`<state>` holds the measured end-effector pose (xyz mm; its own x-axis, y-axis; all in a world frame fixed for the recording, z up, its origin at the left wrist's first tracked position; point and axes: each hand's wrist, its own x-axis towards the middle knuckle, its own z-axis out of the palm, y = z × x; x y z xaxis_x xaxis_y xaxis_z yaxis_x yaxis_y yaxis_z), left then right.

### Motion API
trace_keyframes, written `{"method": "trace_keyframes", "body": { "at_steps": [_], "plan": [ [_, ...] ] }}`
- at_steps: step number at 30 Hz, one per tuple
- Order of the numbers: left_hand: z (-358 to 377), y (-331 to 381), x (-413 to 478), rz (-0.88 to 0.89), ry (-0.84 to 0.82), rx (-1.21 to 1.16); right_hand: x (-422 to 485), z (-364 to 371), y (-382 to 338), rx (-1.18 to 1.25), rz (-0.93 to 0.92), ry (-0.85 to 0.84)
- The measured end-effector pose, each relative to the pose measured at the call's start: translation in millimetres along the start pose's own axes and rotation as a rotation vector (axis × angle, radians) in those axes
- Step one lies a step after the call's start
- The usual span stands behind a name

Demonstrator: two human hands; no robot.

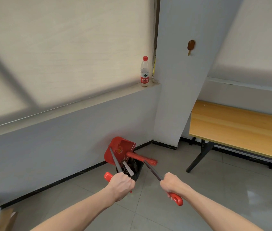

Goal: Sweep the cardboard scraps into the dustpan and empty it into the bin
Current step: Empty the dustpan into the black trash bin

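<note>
A red long-handled dustpan (pixel 119 150) is tilted up on end over a bin lined with a black bag (pixel 137 170), near the wall corner. My left hand (pixel 121 184) is shut on the dustpan's dark handle just below its red grip end. My right hand (pixel 172 183) is shut on the broom's handle, above its red hooked end. The red broom head (pixel 142 158) lies across the bin's far rim. Cardboard scraps (pixel 128 169), one pale strip among darker pieces, sit in the bin's mouth.
A water bottle (pixel 145 71) stands on the window ledge above. A wooden table (pixel 238 129) with black legs stands to the right. Cardboard boxes (pixel 0 219) sit at the bottom left on the grey tiled floor. A hook (pixel 191 46) hangs on the pillar.
</note>
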<state>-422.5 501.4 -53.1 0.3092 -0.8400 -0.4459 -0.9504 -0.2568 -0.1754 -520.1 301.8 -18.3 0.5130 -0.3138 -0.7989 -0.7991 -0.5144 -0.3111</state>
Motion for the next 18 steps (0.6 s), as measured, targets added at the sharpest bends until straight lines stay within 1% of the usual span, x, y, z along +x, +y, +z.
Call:
{"method": "trace_keyframes", "body": {
  "at_steps": [10, 13, 15, 18],
  "plan": [
    [-1.2, -2.9, -6.8, 0.03, 0.022, 0.077, -4.0, 1.4, -6.9, -0.039, -0.014, 0.059],
    [1.2, 0.2, -9.5, 0.043, -0.079, 0.096, -4.2, 4.5, -8.5, -0.07, -0.017, 0.06],
    [5.1, 2.1, -11.1, 0.029, -0.114, 0.124, -5.3, 7.2, -8.6, -0.096, -0.019, 0.059],
    [11.7, 2.7, -12.5, 0.007, -0.106, 0.12, -7.1, 13.8, -8.5, -0.116, -0.024, 0.058]
  ]
}}
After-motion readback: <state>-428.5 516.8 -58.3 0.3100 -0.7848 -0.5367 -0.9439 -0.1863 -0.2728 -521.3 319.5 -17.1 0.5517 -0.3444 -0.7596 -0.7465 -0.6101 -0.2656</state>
